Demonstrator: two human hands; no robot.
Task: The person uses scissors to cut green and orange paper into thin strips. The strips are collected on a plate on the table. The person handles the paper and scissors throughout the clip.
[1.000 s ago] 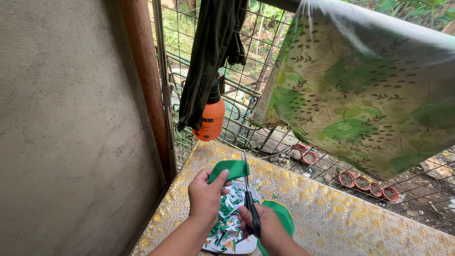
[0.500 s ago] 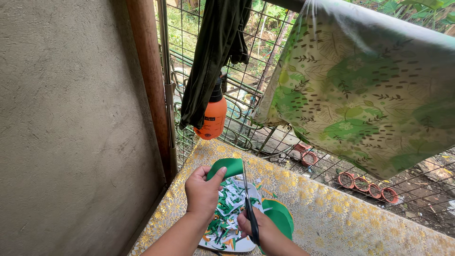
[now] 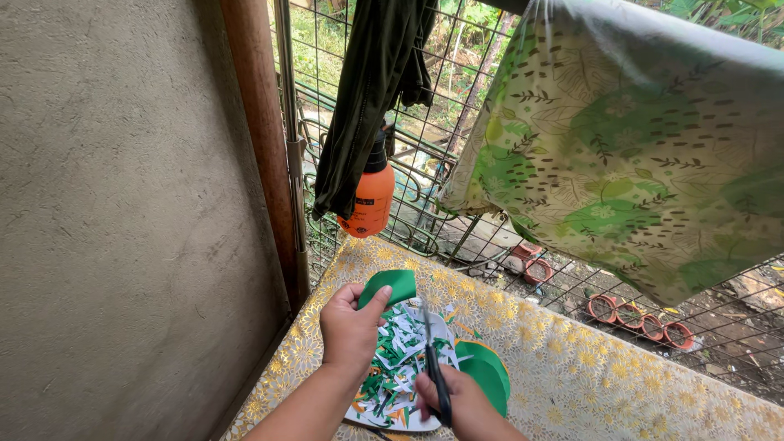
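Where the yellow flower-patterned tablecloth [image 3: 572,367] meets its left edge by the wall: left hand [image 3: 349,327] pinching a folded green paper piece [image 3: 389,286], raised above a white plate of green and white paper snippets [image 3: 398,367] so cuttings land there; right hand [image 3: 461,400] closed around black-handled scissors [image 3: 433,359], blades pointing up, just beside the paper.

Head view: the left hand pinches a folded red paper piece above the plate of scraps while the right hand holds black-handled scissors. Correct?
Not quite: in the head view the folded paper piece pinched by the left hand is green, not red. The right hand does hold the scissors over the plate.
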